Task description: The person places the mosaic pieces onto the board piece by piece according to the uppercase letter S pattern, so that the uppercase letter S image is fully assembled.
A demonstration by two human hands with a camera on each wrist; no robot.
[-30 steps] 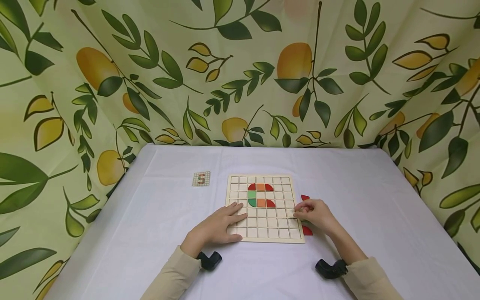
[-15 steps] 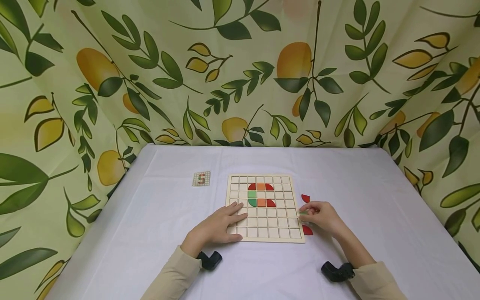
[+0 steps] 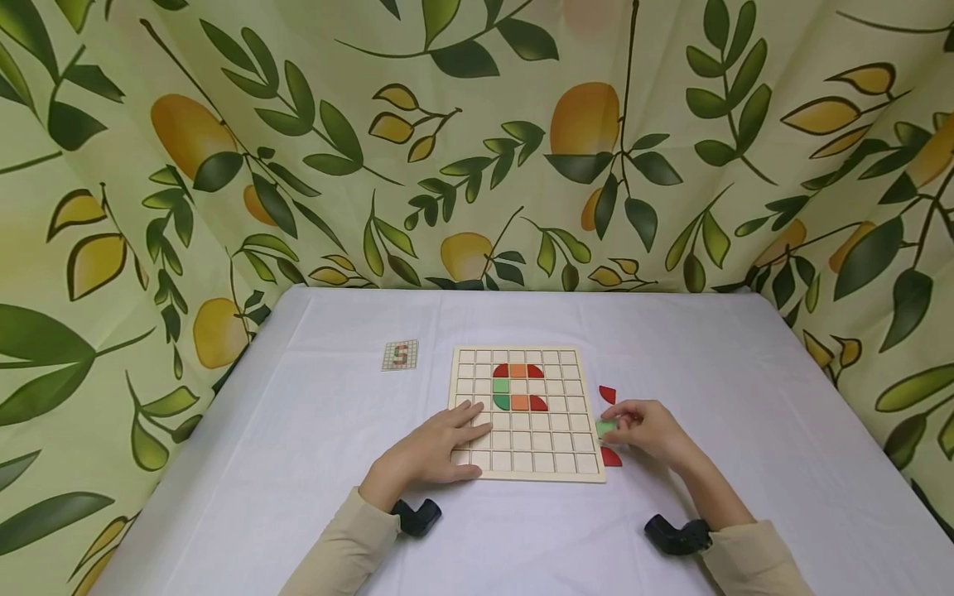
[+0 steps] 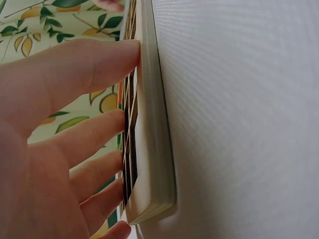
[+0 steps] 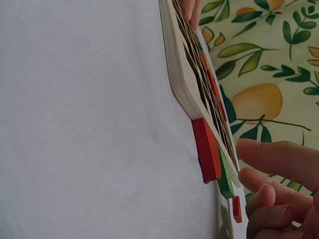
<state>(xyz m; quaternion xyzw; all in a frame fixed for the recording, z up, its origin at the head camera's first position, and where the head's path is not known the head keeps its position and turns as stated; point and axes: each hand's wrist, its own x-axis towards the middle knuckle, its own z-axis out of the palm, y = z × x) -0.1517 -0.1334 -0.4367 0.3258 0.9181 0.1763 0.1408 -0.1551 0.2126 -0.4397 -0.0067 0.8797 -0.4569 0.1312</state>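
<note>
A pale wooden grid board (image 3: 514,463) lies on the table with red, orange and green pieces (image 3: 519,403) set in its upper middle cells. My left hand (image 3: 436,447) rests spread on its left edge; in the left wrist view the thumb (image 4: 99,62) touches the board's rim. Beside the right edge, my right hand (image 3: 644,430) hovers with thumb and forefinger parted around a green square tile (image 3: 605,428). The right wrist view shows the fingertips just clear of that green tile (image 5: 226,177). Red quarter-round tiles lie behind it (image 3: 607,395) and in front (image 3: 611,457).
A small pattern card (image 3: 400,355) lies left of the board, showing a coloured figure on a grid. White cloth (image 3: 313,430) covers the table. A leaf-and-fruit printed curtain (image 3: 477,165) hangs behind and at both sides. Black wrist mounts (image 3: 676,535) sit under the forearms.
My right hand has shifted right, off the board's edge, and its fingers have parted. The green tile shows more fully between the fingertips. The left hand stays where it was.
</note>
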